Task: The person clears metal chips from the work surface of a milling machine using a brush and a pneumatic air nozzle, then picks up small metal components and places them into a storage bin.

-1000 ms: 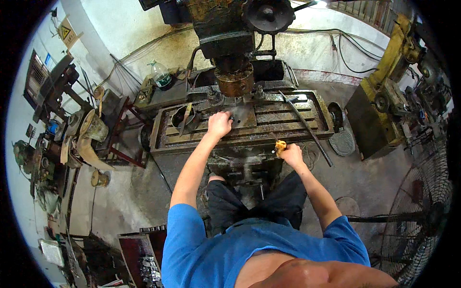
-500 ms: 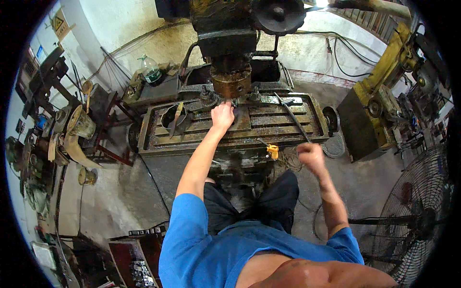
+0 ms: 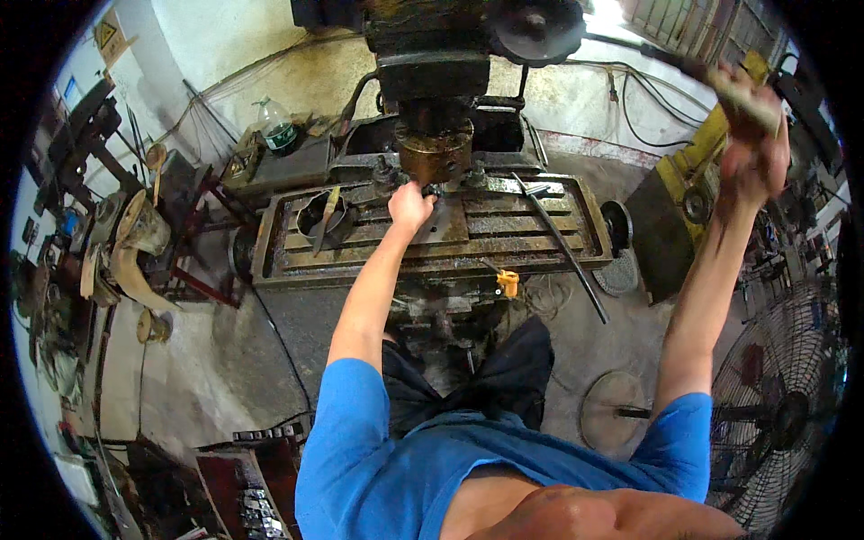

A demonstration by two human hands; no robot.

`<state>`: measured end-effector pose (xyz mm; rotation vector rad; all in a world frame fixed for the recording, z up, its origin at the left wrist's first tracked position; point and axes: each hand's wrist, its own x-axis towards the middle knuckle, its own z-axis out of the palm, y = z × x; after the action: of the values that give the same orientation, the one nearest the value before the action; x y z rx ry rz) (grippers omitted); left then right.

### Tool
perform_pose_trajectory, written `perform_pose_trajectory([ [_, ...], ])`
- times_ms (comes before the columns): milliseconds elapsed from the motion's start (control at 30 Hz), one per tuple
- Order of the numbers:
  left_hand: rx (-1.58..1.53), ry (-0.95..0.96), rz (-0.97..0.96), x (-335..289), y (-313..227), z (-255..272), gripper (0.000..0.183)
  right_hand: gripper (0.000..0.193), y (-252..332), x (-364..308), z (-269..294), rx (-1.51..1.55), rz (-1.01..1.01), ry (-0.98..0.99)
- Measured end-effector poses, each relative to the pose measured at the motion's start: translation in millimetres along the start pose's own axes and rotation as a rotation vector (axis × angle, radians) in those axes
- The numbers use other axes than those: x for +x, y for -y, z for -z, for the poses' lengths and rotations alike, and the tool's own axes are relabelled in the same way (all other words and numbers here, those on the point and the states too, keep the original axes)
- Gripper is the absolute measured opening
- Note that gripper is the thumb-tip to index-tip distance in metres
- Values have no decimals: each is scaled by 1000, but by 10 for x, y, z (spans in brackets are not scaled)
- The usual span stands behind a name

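Observation:
My left hand [image 3: 411,207] is closed just below the round brown spindle head [image 3: 435,148] of a milling or drilling machine. Its fingertips meet a small dark part there, too hidden to name. My right hand [image 3: 760,166] is raised at the upper right, slightly blurred, with fingers around the thick pale end of a long lever [image 3: 670,58] that reaches out from the machine. Below the spindle lies the slotted metal worktable [image 3: 504,236], strewn with chips. A dark pot [image 3: 335,227] with a brush [image 3: 326,216] stands on its left part.
A long metal bar [image 3: 567,247] lies across the table's right side, overhanging its front edge. A yellow-handled tool [image 3: 508,284] sits at the front edge. A large fan [image 3: 783,414] stands at right, a bucket [image 3: 144,225] at left, a plastic bottle [image 3: 277,126] behind.
My right hand has swung up and right from beside the table to the lever, whose outer end is now lower. My left hand stays by the spindle, slightly shifted left.

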<state>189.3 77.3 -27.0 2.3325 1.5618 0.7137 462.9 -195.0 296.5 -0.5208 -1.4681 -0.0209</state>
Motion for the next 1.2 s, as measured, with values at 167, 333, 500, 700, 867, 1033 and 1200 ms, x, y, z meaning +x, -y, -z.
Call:
perform_pose_trajectory([
  [167,-81,-88,-9,8,240,-136,42,35,-81,-766,-182,-173,10,-73],
  [333,-53,95,97,16,65,-2,35,21,31,-782,-233,-234,-39,-116],
  [500,-42,54,81,-3,34,35,36,26,7,-940,-312,-290,-40,-161],
  [700,-58,173,133,7,10,135,37,33,-74,-1112,-311,-275,-37,-158],
  [867,-162,-8,-69,-162,215,292,38,29,-88,-1118,-322,-216,-27,-156],
  [1033,-24,-450,-163,-745,773,1105,39,20,-50,-1135,-347,-185,-35,-241],
  [1200,354,-233,-29,-994,1253,1356,40,18,-21,-1035,-401,-178,-29,-244],
])
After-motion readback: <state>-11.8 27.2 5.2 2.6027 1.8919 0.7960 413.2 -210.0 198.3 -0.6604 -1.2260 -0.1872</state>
